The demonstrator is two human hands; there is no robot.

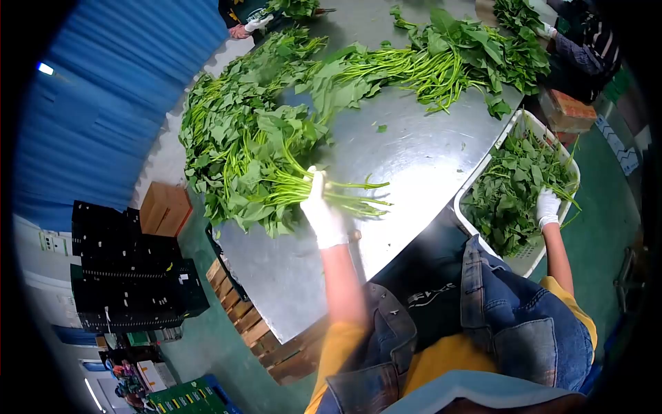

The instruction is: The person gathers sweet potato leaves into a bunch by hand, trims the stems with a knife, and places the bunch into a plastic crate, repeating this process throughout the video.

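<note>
My left hand [321,212], in a white glove, is closed round the stems of a bunch of leafy greens [276,186] above the metal table [407,159]. The stem ends stick out to the right of the fist, and the leaves lie to the left against a large pile of greens [214,138]. My right hand [548,207], also gloved, is in the white basket [476,176] at the right, on leafy greens [514,186]. Its fingers are partly hidden among stems and leaves, so its grip is unclear.
More greens [441,62] lie across the table's far side. Gloved hands of two other people show at the top left [258,24] and top right [546,30]. A cardboard box [569,110] stands beyond the basket. Black crates [124,269] and a carton [165,209] are at the left.
</note>
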